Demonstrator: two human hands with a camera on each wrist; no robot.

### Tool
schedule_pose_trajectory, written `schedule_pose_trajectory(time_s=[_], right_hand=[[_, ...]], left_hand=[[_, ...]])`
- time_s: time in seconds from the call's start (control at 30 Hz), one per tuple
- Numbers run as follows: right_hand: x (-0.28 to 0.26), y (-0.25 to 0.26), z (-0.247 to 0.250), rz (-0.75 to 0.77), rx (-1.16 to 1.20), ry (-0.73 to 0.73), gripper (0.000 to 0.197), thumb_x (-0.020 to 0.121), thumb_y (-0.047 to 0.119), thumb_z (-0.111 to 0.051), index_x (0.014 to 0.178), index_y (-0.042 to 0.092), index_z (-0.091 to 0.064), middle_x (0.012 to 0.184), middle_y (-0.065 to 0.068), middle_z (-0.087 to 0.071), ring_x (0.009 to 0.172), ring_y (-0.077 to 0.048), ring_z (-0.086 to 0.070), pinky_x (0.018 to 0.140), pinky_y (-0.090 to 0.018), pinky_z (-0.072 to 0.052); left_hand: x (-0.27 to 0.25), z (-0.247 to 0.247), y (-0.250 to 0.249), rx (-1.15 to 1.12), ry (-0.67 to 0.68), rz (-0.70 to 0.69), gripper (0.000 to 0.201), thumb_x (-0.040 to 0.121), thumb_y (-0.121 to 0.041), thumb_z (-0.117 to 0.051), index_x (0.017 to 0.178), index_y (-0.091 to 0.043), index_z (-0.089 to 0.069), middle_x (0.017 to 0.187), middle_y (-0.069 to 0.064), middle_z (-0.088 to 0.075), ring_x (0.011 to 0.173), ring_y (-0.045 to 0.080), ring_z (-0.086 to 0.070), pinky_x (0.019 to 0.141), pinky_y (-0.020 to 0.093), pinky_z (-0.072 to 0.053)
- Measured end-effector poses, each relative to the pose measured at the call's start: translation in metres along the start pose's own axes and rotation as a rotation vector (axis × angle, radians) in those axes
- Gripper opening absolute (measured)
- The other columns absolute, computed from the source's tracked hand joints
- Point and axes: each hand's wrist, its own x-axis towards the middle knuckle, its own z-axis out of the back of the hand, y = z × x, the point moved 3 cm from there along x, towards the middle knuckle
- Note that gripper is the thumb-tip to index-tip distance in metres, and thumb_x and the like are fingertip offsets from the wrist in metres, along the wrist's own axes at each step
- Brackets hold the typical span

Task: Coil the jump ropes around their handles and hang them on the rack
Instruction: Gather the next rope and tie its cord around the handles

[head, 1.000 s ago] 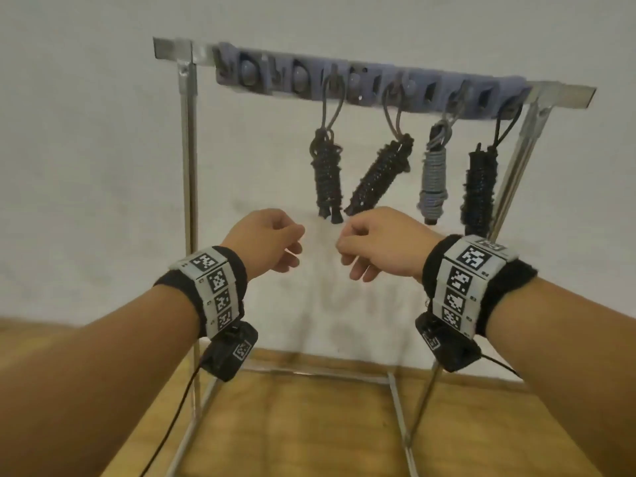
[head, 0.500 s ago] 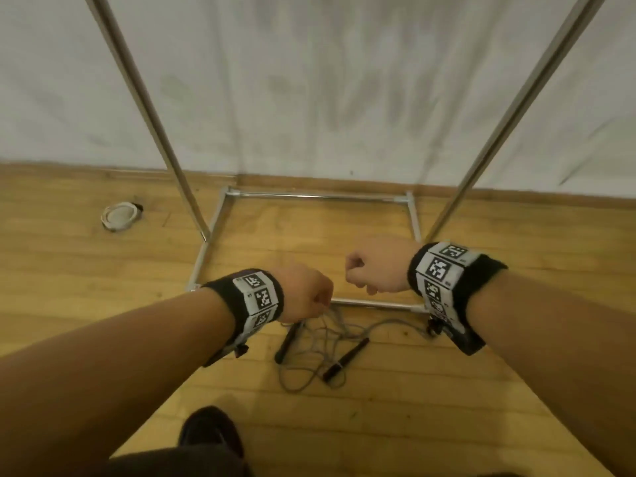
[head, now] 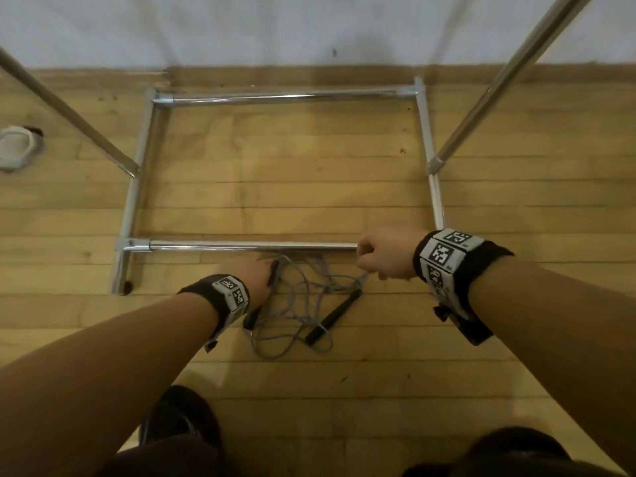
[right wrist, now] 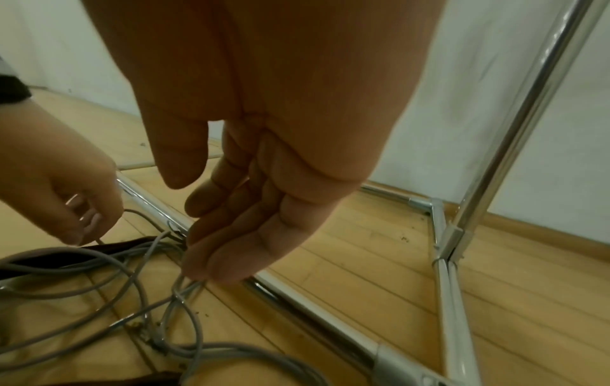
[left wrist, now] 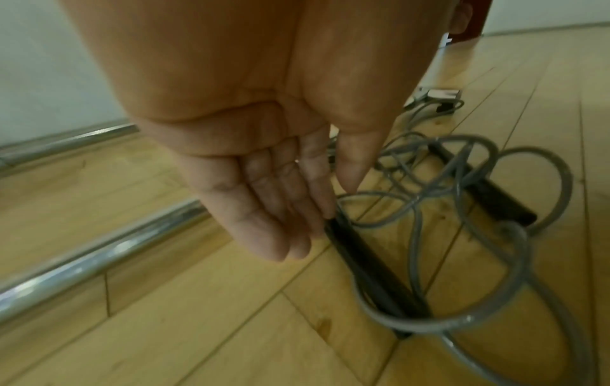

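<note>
A grey jump rope (head: 303, 304) lies in a loose tangle on the wooden floor, just in front of the rack's near base bar (head: 206, 245). It has two black handles. My left hand (head: 261, 273) reaches down with straight fingers, and its fingertips (left wrist: 325, 219) touch the end of one black handle (left wrist: 369, 274). The other handle (head: 335, 316) lies free to the right. My right hand (head: 368, 266) hangs over the cord with loosely curled fingers (right wrist: 211, 269), their tips at a grey loop (right wrist: 185, 290) and the thumb held apart. The rack's top bar is out of view.
The rack's chrome base frame (head: 432, 201) and two slanted uprights (head: 481, 108) stand ahead by the white wall. A white round object (head: 15, 148) lies on the floor at far left. My dark shoe (head: 179, 418) is at the bottom edge.
The view dropped from the rack's top bar with its hung ropes to the floor. Both hands came down to the tangled rope. The left hand's fingers uncurled onto a handle.
</note>
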Motion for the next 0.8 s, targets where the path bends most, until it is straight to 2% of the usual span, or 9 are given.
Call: schedule_pose_trajectory(time_s=[0.1,0.2,0.27,0.33,0.43,0.57,0.63,0.7,0.8], right_hand=[[0.014,-0.002,-0.005,-0.003,-0.002,0.0,0.024,0.103,0.032,-0.053,0.114,0.02,-0.07,0.094,-0.002,-0.075,0.075,-0.013,-0.064,0.054,-0.024,-0.048],[0.025,0.004,-0.01,0.03,-0.038,0.018,0.025,0.104,0.031,-0.052,0.117,0.019,-0.07,0.091,0.003,-0.069,0.089,-0.018,-0.065,0.061,-0.027,-0.047],[0.03,0.009,-0.012,0.049,-0.068,0.03,0.026,0.104,0.032,-0.052,0.12,0.019,-0.068,0.083,0.008,-0.061,0.091,-0.019,-0.063,0.062,-0.028,-0.045],[0.032,0.015,-0.011,0.065,-0.081,0.037,0.026,0.104,0.032,-0.051,0.122,0.02,-0.067,0.081,0.01,-0.057,0.091,-0.018,-0.061,0.065,-0.029,-0.044],[0.03,0.025,-0.004,0.093,-0.082,0.013,0.025,0.104,0.032,-0.052,0.12,0.02,-0.068,0.084,0.008,-0.06,0.094,-0.018,-0.064,0.066,-0.029,-0.046],[0.014,0.047,0.015,0.132,-0.073,-0.06,0.024,0.103,0.031,-0.055,0.121,0.02,-0.068,0.084,0.011,-0.059,0.086,-0.015,-0.061,0.057,-0.021,-0.041],[-0.001,0.06,0.03,0.153,-0.085,-0.107,0.027,0.102,0.034,-0.056,0.126,0.024,-0.064,0.106,0.006,-0.067,0.095,-0.016,-0.061,0.065,-0.025,-0.044],[-0.022,0.074,0.045,0.195,-0.082,-0.155,0.038,0.099,0.036,-0.06,0.136,0.027,-0.056,0.128,0.005,-0.063,0.111,-0.017,-0.059,0.078,-0.028,-0.045],[-0.064,0.098,0.071,0.29,-0.092,-0.211,0.039,0.096,0.032,-0.062,0.135,0.028,-0.057,0.124,0.007,-0.063,0.112,-0.018,-0.06,0.082,-0.031,-0.047]], left_hand=[[0.014,-0.019,0.002,-0.021,0.041,0.017,0.008,0.101,-0.033,-0.054,0.105,-0.026,-0.056,0.095,-0.002,-0.066,0.079,0.025,-0.058,0.065,0.033,-0.042],[0.022,-0.026,0.0,-0.085,0.028,0.034,0.031,0.099,-0.027,-0.058,0.13,-0.024,-0.055,0.107,0.003,-0.069,0.093,0.029,-0.068,0.071,0.037,-0.052],[0.023,-0.027,0.001,-0.134,0.031,0.063,0.042,0.095,-0.027,-0.065,0.132,-0.02,-0.047,0.106,0.003,-0.067,0.096,0.03,-0.068,0.075,0.041,-0.056],[0.022,-0.024,0.002,-0.187,0.03,0.075,0.049,0.092,-0.028,-0.071,0.13,-0.016,-0.042,0.088,-0.002,-0.057,0.079,0.025,-0.063,0.063,0.037,-0.051],[0.012,-0.004,0.003,-0.215,0.021,0.045,0.053,0.092,-0.029,-0.073,0.134,-0.02,-0.042,0.083,-0.005,-0.054,0.066,0.012,-0.053,0.049,0.028,-0.039],[-0.019,0.043,-0.002,-0.224,0.045,-0.086,0.018,0.095,-0.034,-0.066,0.108,-0.036,-0.054,0.096,-0.005,-0.066,0.072,0.009,-0.055,0.055,0.026,-0.041],[-0.045,0.074,-0.006,-0.212,0.023,-0.115,0.012,0.095,-0.031,-0.064,0.092,-0.038,-0.053,0.089,-0.007,-0.064,0.073,0.011,-0.057,0.055,0.028,-0.04],[-0.073,0.106,-0.012,-0.214,0.008,-0.149,0.015,0.097,-0.027,-0.059,0.086,-0.035,-0.053,0.088,-0.005,-0.064,0.075,0.014,-0.059,0.057,0.029,-0.04],[-0.124,0.153,-0.018,-0.326,-0.048,-0.17,0.015,0.099,-0.022,-0.056,0.088,-0.032,-0.058,0.093,-0.002,-0.069,0.084,0.019,-0.066,0.065,0.03,-0.046]])
